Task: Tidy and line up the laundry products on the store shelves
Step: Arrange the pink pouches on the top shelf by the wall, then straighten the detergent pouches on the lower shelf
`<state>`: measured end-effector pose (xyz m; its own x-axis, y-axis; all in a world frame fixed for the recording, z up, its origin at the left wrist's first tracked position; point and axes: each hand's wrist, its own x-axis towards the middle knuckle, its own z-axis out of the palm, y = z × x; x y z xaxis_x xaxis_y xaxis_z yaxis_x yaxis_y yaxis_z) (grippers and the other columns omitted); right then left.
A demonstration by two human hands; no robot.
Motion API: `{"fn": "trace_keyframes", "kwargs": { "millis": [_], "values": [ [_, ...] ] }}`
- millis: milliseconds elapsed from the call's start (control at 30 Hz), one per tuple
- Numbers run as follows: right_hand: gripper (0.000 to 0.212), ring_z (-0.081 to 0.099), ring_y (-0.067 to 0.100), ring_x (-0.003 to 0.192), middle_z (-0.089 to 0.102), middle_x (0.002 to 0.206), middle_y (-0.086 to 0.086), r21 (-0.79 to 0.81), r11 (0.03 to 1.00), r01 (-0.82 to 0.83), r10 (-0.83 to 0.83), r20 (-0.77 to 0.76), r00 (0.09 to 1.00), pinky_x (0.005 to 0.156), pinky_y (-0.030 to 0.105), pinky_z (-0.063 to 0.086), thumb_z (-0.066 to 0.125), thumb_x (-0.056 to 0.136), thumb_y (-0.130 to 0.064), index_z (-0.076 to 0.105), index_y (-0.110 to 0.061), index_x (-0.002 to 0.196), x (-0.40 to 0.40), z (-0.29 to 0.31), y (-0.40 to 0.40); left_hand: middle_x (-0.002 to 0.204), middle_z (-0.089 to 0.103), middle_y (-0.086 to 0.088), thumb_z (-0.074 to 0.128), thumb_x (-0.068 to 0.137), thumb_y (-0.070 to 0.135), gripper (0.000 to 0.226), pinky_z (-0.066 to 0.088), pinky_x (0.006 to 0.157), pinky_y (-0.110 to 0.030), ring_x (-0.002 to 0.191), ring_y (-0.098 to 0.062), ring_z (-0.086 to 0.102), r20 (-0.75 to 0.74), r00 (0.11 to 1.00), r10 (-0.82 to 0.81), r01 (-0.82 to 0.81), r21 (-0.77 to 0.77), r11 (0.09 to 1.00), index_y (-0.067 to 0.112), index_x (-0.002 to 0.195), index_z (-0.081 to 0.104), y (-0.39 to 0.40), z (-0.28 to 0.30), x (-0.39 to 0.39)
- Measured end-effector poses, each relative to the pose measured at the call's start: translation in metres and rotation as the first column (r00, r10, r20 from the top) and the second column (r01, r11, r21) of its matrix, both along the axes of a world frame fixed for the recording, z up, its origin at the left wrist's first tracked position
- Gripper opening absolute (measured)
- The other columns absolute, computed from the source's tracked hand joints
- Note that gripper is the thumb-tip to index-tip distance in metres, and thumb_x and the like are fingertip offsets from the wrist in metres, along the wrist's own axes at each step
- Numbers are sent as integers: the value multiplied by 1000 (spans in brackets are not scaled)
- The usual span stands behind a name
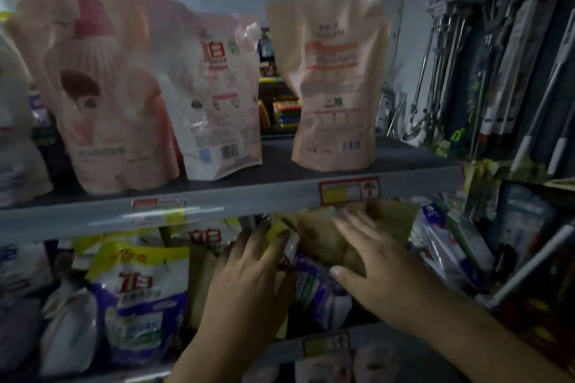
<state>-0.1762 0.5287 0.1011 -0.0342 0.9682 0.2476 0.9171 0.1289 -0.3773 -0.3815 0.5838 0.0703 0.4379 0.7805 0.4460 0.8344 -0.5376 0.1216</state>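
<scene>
Three pale pink refill pouches stand on the upper shelf [280,196]: a large one [102,96] at left, a white-pink one [222,96] beside it, and a lone one [333,84] to the right with a gap between. On the shelf below, my left hand [249,277] has its fingers curled on the top of a yellow-and-purple detergent bag [314,283]. My right hand [370,261] lies flat with spread fingers on a tan pouch [320,239] behind that bag. A yellow, white and blue detergent bag [140,298] stands to the left.
Mop and broom handles [497,71] hang on the right, close to the shelf end. More packaged goods [448,242] crowd the lower right. White bags [18,134] fill the far left of the upper shelf. A lower shelf edge [326,348] sits under my wrists.
</scene>
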Motion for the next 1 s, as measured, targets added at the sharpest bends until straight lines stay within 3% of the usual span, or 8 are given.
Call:
{"fn": "trace_keyframes", "kwargs": {
  "millis": [133,200,300,433,767,900,1000],
  "values": [
    [72,12,11,148,16,161,-12,-115,992,45,-45,7,999,121,29,14,52,94,-48,15,-34,155,-27,-47,-14,156,27,6,47,94,57,63,37,107,-38,141,-24,31,19,1000,7,-6,-105,994,43,149,20,-17,-44,-19],
    [71,25,13,143,27,156,-11,-136,989,63,-63,-1,998,117,30,25,56,93,-45,21,-33,154,-39,-69,-21,158,25,3,51,93,55,67,38,108,-41,142,-26,30,-12,1000,13,-15,-158,987,40,151,20,-26,-60,-28],
    [67,34,18,138,38,149,-7,-158,984,76,-68,52,996,110,29,30,57,93,-43,26,-31,152,-53,-88,-29,162,23,-7,53,92,53,69,36,110,-50,145,-36,29,-58,998,33,-43,-193,980,35,152,24,-34,-79,-36],
    [69,21,20,144,24,159,-5,-182,979,96,-69,149,986,116,31,20,52,96,-43,19,-28,154,-58,-96,-35,166,6,-6,44,96,56,71,17,119,-51,152,-35,6,-103,994,41,-64,-227,972,34,156,14,-36,-98,-38],
    [71,17,22,146,23,160,1,-139,990,17,9,187,982,118,35,20,58,94,-40,25,-22,154,-37,-120,-24,162,23,-16,55,88,59,76,25,115,-57,147,-44,23,-67,996,63,-77,-234,969,24,152,36,-39,-132,-20],
    [74,9,23,149,16,162,6,-178,983,-47,76,157,985,119,32,10,59,94,-34,20,-18,155,-18,-136,-6,167,0,-10,47,94,60,77,12,121,-50,152,-35,3,-83,992,94,-116,-326,938,31,157,17,-32,-143,5],
    [79,10,23,150,11,164,5,-245,966,-77,107,113,988,119,34,14,60,93,-34,16,-18,156,7,-149,18,166,-11,-5,42,97,59,76,5,122,-45,153,-31,-6,-94,988,119,-148,-411,900,34,158,5,-22,-145,33]
  ]
}}
